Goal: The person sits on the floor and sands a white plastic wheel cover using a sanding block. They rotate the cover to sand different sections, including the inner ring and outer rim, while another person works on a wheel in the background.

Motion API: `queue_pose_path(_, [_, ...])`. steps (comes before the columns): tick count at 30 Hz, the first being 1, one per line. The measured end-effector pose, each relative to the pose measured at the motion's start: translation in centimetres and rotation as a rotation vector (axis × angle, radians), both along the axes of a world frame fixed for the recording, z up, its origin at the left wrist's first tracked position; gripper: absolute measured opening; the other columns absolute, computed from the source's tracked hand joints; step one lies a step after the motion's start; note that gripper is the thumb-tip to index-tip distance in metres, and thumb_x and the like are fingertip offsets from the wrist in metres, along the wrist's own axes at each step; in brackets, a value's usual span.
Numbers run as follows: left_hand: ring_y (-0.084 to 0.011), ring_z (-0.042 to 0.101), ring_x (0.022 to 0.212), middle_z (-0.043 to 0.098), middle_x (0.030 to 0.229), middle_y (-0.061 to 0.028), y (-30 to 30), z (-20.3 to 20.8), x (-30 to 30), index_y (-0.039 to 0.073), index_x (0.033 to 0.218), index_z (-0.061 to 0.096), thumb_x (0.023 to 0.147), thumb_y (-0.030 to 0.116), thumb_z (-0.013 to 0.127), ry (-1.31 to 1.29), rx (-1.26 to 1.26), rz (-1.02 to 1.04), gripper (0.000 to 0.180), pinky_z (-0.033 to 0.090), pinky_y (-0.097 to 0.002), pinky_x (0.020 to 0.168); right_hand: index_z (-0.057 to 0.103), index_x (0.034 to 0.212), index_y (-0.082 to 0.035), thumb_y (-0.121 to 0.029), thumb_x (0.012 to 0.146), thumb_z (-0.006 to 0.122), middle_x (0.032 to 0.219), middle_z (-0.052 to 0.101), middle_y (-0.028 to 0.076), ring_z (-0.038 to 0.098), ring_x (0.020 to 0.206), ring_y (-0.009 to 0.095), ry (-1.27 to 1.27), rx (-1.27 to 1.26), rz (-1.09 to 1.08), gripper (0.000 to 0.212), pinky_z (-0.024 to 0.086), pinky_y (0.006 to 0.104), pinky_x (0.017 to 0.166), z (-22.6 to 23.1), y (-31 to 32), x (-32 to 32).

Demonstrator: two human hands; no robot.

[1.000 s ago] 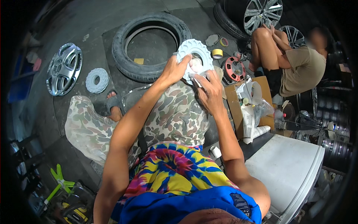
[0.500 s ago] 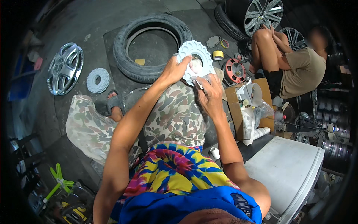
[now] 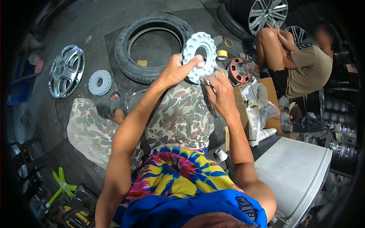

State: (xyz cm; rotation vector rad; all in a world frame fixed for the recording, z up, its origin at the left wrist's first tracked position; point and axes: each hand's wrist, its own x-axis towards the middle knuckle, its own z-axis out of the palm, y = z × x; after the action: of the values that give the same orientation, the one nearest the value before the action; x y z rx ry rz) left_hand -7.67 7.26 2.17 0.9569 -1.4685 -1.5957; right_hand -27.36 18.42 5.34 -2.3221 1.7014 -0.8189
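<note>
A pale grey-white scalloped ring (image 3: 191, 45) with a large centre hole is held up over my camouflage-clad lap. My left hand (image 3: 178, 71) grips its left side, the thumb reaching across the face to the hole. At the ring's lower right edge is my right hand (image 3: 221, 91), fingers bent and pinched together; what they hold, if anything, I cannot make out. Similar pale scalloped rings (image 3: 99, 89) seem to lie stacked on the floor to the left. Just behind the held ring lies a black tyre (image 3: 123, 57).
A silver spoked wheel (image 3: 57, 80) stands at the left. On the right are yellow tape (image 3: 222, 55), a red reel (image 3: 239, 70), a cardboard box (image 3: 272, 89) of odds and ends and a white cabinet (image 3: 292, 167). Another person (image 3: 310, 72) sits beyond, hands at a spoked wheel (image 3: 268, 17).
The ring has tilted and risen slightly, showing its face at a different angle. My right hand has shifted a little right and down along its lower edge.
</note>
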Motion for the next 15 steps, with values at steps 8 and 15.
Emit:
queue_pose_path(8, [-0.0206,0.078,0.085,0.084,0.088,-0.0140,-0.1,-2.1,-0.4,-0.005,0.104,0.085,0.116,0.037,0.055,-0.056,0.013,0.161,0.053,0.060,-0.0370,0.084,0.078,0.112,0.005,-0.001,0.103,0.076,0.093,0.069,0.017,0.069,0.082,0.034,-0.364,0.013,-0.110,0.012,0.053,0.0388,0.076,-1.9,1.6,1.5])
queue_pose_path(15, [-0.0239,0.077,0.090,0.084,0.094,-0.0171,-1.1,-5.6,-1.2,-0.006,0.099,0.084,0.113,0.038,0.056,0.058,0.216,0.199,0.054,0.058,-0.0382,0.091,0.079,0.111,0.006,0.004,0.101,0.077,0.096,0.073,0.017,0.071,0.086,0.032,-0.256,-0.145,-0.103,0.010,0.056,0.0375,0.079,-2.8,2.2,2.2])
